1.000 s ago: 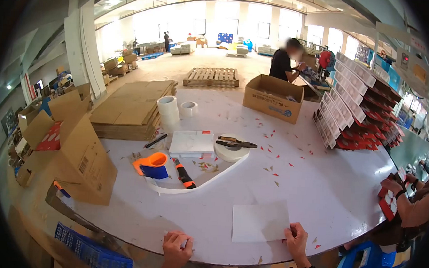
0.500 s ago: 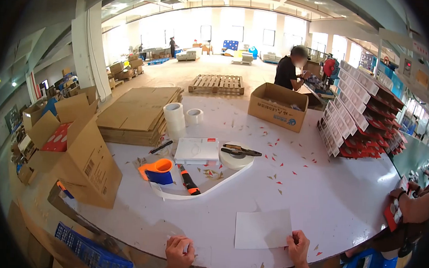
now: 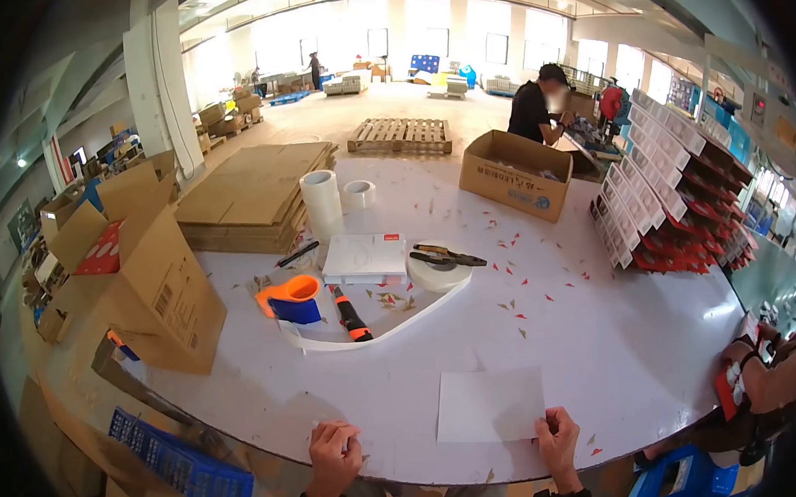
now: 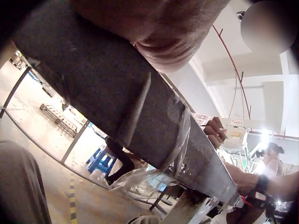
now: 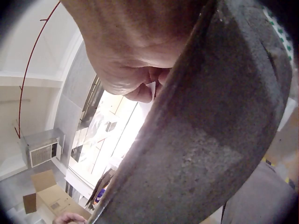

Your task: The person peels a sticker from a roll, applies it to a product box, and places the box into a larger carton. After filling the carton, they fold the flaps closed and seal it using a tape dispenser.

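Note:
My right hand pinches the lower right corner of a white sheet that lies flat near the front of the table. In the right wrist view, the thumb and curled fingers meet at a white edge, partly hidden by the table edge. My left hand rests at the table's front edge with fingers curled and the thumb against the index finger; I cannot tell whether it holds something thin. The left wrist view shows only the heel of that hand above the table edge.
Beyond the hands lie an orange and blue tape dispenser, a black and orange knife, pliers on a white roll, and a white box. Cartons stand left, stacked trays right. A person's arm is at the right edge.
The head view has shifted slightly. Both hands keep about the same place on the table, and the sheet stays in the right hand's pinch.

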Motion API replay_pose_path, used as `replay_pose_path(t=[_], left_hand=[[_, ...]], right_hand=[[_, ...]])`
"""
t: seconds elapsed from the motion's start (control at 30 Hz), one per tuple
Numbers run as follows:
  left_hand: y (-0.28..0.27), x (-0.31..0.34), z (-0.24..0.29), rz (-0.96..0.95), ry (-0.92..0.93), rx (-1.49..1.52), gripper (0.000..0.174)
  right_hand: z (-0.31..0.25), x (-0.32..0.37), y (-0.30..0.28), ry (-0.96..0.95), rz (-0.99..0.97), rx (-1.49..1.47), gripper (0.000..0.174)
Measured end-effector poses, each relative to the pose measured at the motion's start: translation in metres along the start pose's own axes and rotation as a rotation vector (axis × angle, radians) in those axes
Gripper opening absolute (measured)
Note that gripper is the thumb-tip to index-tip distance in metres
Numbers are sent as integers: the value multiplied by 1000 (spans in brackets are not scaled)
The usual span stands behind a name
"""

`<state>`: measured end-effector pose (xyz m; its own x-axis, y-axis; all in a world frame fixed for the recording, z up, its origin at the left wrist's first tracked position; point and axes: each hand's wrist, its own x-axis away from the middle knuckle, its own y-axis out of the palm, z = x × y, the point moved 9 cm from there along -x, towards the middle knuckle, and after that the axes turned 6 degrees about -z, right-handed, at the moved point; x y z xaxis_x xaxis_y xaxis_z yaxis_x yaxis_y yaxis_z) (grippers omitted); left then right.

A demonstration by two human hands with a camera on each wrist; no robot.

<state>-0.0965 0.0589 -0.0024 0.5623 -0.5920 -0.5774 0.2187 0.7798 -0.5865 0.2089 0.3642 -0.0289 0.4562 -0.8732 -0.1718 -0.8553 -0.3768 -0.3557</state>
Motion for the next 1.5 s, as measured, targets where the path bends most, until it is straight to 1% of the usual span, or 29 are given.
replay_pose_path(t=[0.13,0.2,0.4,0.5,0.6,0.8,0.9,0.97,1.03,1.13,1.2,1.27,1.3,1.33,1.37,1.43,1.5], left_hand=[[1,1,-2,-15,6,-3,17],[1,0,-1,-14,8,-9,18],[1,-1,1,-2,4,-4,15],[1,0,-1,-3,11,-18,18],[0,0,-1,2,12,-18,17],[-1,-1,0,0,-46,18,14],[-1,-2,3,-1,-35,54,14],[2,2,3,-29,11,24,16],[4,-3,1,-25,44,1,18],[1,1,7,-21,29,-16,19],[6,0,3,-21,33,-7,18],[9,2,-4,-34,8,36,13],[11,4,-11,-35,29,38,10],[13,6,-17,-27,54,39,8],[15,8,-20,-42,43,33,6],[14,10,-26,-54,7,-3,3],[7,7,-13,-66,123,-84,7]], right_hand=[[8,0,-1,-6,-19,46,8],[11,1,0,3,-22,19,7],[8,1,1,27,-35,-9,7],[8,1,2,28,-37,-14,7],[7,1,2,28,-37,-1,7],[7,1,2,23,-39,27,8],[1,0,3,15,-37,37,9],[0,3,1,13,-31,34,9],[8,1,2,8,-22,20,11],[30,0,1,-35,-2,102,12],[17,1,1,56,-13,102,13],[23,-1,1,-27,-27,147,14],[20,0,3,25,-31,102,15],[17,-1,4,-6,-23,134,15],[17,0,4,-34,-24,158,15],[15,1,5,12,-45,130,14],[16,4,7,7,-42,107,14]])
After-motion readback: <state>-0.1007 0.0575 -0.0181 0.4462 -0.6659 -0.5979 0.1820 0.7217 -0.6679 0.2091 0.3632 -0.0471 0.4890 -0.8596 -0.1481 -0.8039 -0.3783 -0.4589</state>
